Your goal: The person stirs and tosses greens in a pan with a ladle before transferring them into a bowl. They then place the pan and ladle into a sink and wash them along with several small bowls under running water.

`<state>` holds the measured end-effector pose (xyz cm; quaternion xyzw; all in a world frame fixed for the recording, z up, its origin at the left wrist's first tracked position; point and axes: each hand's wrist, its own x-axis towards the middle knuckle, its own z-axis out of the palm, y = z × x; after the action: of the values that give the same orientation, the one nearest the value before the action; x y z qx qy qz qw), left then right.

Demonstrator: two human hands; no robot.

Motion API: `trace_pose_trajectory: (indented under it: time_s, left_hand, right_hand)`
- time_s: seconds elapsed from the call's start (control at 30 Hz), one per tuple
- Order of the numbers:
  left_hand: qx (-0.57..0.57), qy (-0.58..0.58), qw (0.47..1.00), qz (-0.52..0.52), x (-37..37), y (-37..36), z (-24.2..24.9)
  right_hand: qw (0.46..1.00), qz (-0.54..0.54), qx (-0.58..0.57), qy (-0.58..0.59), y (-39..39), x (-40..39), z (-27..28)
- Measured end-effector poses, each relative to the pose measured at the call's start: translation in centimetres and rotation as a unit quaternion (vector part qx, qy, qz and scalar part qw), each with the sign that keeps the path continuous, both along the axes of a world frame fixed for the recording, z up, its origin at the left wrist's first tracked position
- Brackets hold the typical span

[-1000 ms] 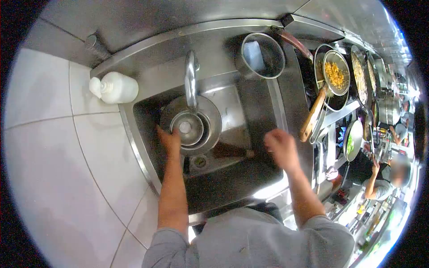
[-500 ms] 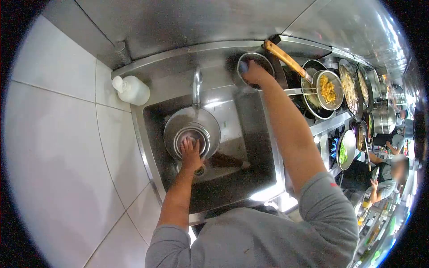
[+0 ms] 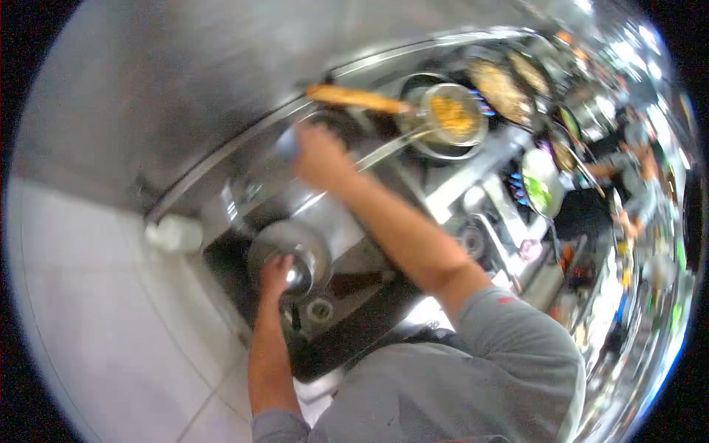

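Observation:
My left hand [image 3: 276, 275] is in the sink, its fingers closed at the edge of a small metal bowl [image 3: 297, 276]. That bowl sits inside a wider metal bowl [image 3: 314, 244]. My right hand [image 3: 323, 159] reaches over the counter behind the sink, closed around a small blue thing [image 3: 288, 144] whose kind is blurred. Just beyond this hand shows the rim of a round metal container [image 3: 336, 118], partly hidden by the hand. Motion smears both hands.
A faucet [image 3: 230, 203] and white pump bottle [image 3: 175, 235] stand by the sink [image 3: 347, 325]. To the right, a strainer of yellow food [image 3: 452, 116] rests over a pan. Farther along are a lit burner [image 3: 519, 188], a pan of greens [image 3: 541, 188] and a person [image 3: 639, 177].
The view has swung toward the stove. My left hand, spread inside the small bowl before, is now at its edge. My right hand has come up out of the round container with the blue thing.

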<state>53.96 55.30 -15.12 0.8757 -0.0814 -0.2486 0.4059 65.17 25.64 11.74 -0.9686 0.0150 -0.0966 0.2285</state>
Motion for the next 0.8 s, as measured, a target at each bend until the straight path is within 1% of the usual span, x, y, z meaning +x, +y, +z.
trace_pose_trajectory:
  time_s: [0.03,0.07,0.1,0.13,0.17,0.2,0.23,0.27,0.3,0.33,0.37,0.4,0.43,0.47,0.5,0.53,0.57,0.6,0.63,0.67,0.7,0.73,0.77,0.8]
  left_hand:
    - [-0.032,-0.030,0.998,0.048,1.0,-1.5,3.9]
    - [-0.061,-0.056,0.991,0.102,1.6,-2.5,6.2]
    - [-0.032,-0.002,0.994,0.106,4.1,-1.5,3.7]
    - [-0.144,0.011,0.981,0.128,5.2,-1.7,3.5]
    - [-0.252,0.027,0.956,0.151,6.1,-2.0,3.9]
    - [-0.252,0.017,0.957,0.142,6.4,-2.8,5.3]
    - [-0.333,0.142,0.877,0.314,5.9,-3.9,7.4]
    - [-0.396,0.261,0.747,0.467,4.7,-5.5,10.3]
    - [-0.377,0.175,0.785,0.459,2.0,-8.0,14.5]
    - [-0.406,0.168,0.775,0.454,0.4,-9.3,15.2]
    - [-0.306,0.151,0.861,0.379,-0.5,-7.8,13.6]
    - [-0.244,0.058,0.908,0.337,-1.0,-6.1,9.9]
    - [-0.241,0.055,0.909,0.335,-1.7,-6.9,12.9]
    - [-0.311,0.088,0.846,0.424,-3.2,-7.8,15.9]
    - [-0.376,0.118,0.767,0.506,-4.2,-9.0,19.1]
    - [-0.406,0.118,0.703,0.572,-4.0,-10.0,20.3]
    - [-0.412,0.116,0.700,0.571,-3.3,-9.4,18.5]
    - [-0.337,0.096,0.791,0.502,-2.8,-8.2,15.2]
    - [-0.256,0.075,0.866,0.424,-2.5,-7.9,13.2]
    - [-0.096,0.031,0.962,0.253,-3.3,-8.2,14.5]
    - [0.090,-0.107,0.986,0.092,-3.2,-8.0,14.5]
    - [0.036,-0.035,0.993,0.108,-3.4,-8.5,16.4]
    - [-0.017,0.039,0.992,0.122,-3.8,-8.7,18.4]
    - [-0.013,0.043,0.991,0.124,-3.7,-8.4,17.8]
  right_hand:
    - [0.996,0.011,0.088,-0.008,0.8,-2.6,1.1]
    - [0.987,0.048,0.144,-0.050,1.5,-4.9,0.3]
    - [0.981,0.069,0.183,0.001,2.2,-6.8,-0.6]
    - [0.975,0.070,0.197,0.080,3.3,-9.2,-0.7]
    - [0.978,0.074,0.156,0.115,4.7,-10.9,-1.8]
    - [0.979,0.079,0.116,0.150,5.9,-12.3,-3.4]
    - [0.987,0.091,0.098,0.086,7.1,-13.9,-5.1]
    - [0.991,0.104,0.080,0.022,7.9,-14.9,-6.7]
    - [0.991,0.101,0.083,0.011,8.0,-14.9,-7.5]
    - [0.987,0.106,0.121,0.013,7.7,-14.8,-8.0]
    - [0.981,0.112,0.157,0.019,7.3,-14.3,-9.0]
    - [0.981,0.111,0.161,0.014,6.7,-12.8,-12.4]
    - [0.938,0.011,0.298,0.178,5.8,-10.9,-15.9]
    - [0.842,-0.087,0.416,0.333,5.7,-9.9,-19.6]
    - [0.842,-0.087,0.417,0.330,6.6,-11.7,-18.5]
    - [0.848,-0.168,0.442,0.238,8.4,-14.7,-16.7]
    - [0.842,-0.244,0.459,0.143,9.5,-16.7,-14.8]
    - [0.845,-0.242,0.456,0.141,10.1,-17.6,-15.5]
    - [0.869,-0.227,0.428,0.103,10.3,-18.2,-17.5]
    - [0.887,-0.212,0.404,0.069,10.3,-18.4,-19.6]
    - [0.886,-0.211,0.407,0.072,9.5,-17.8,-21.8]
    - [0.736,-0.193,0.629,0.159,7.7,-16.8,-23.3]
    - [0.526,-0.162,0.802,0.234,6.4,-16.2,-24.9]
    - [0.622,-0.143,0.721,0.271,4.6,-16.7,-21.1]
